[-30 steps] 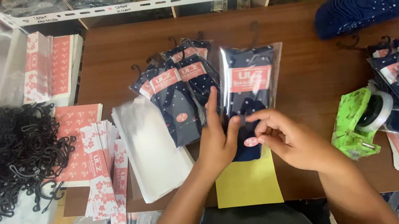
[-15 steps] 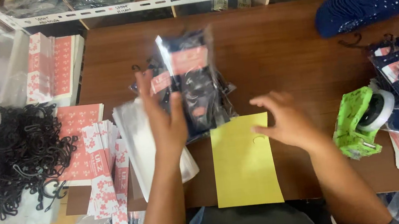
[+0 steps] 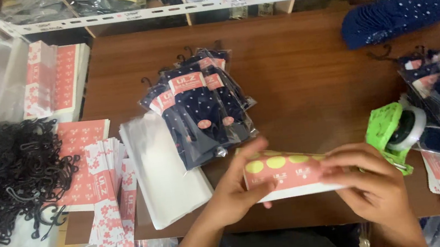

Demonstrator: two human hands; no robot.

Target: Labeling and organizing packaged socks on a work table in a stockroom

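From the head camera, both hands meet over the near edge of a brown wooden table (image 3: 302,70). The left hand (image 3: 236,190) pinches the left end of a pink and white sticker sheet with yellow oval stickers (image 3: 286,174), thumb on top and fingers curled under it. The right hand (image 3: 373,183) grips the sheet's right end, its fingers pressed together and bent over the top edge. The sheet is held just above the table edge, tilted toward the camera, between the two hands.

Just beyond the left hand lies a fanned pile of clear plastic packets holding dark blue dotted socks with pink header cards (image 3: 199,106), each with a small black hook at its top. Left of that pile sits a stack of empty clear plastic bags (image 3: 162,171), and further left stand stacks of pink and white printed paper cards (image 3: 104,194). A heap of black plastic hangers (image 3: 13,177) fills the left side. Near the right hand rests a green tape dispenser with a clear tape roll (image 3: 397,128) (partly behind the fingers). A pile of loose dark blue dotted socks (image 3: 400,9) lies at the far right corner.
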